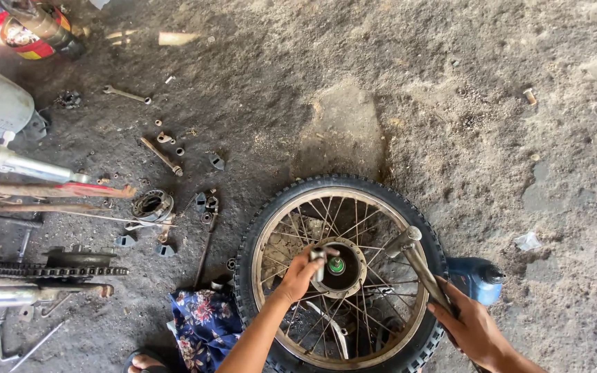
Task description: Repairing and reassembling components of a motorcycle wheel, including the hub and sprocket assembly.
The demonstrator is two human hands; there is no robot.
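Note:
A spoked motorcycle wheel [257,228] with a black tyre lies flat on the dirt floor. At its hub [351,271], my left hand [302,271] holds a short metal punch [319,261] upright beside a green-centred bearing [336,264]. My right hand [475,330] grips the handle of a hammer [416,259], whose steel head [403,240] hovers over the spokes to the right of the hub.
A blue can [477,278] sits right of the wheel. A floral rag [205,324] and a sandalled foot [145,361] are at the lower left. Bolts, a wrench [126,94], a bearing housing [152,205], a chain sprocket [70,266] and motorcycle frame parts lie left.

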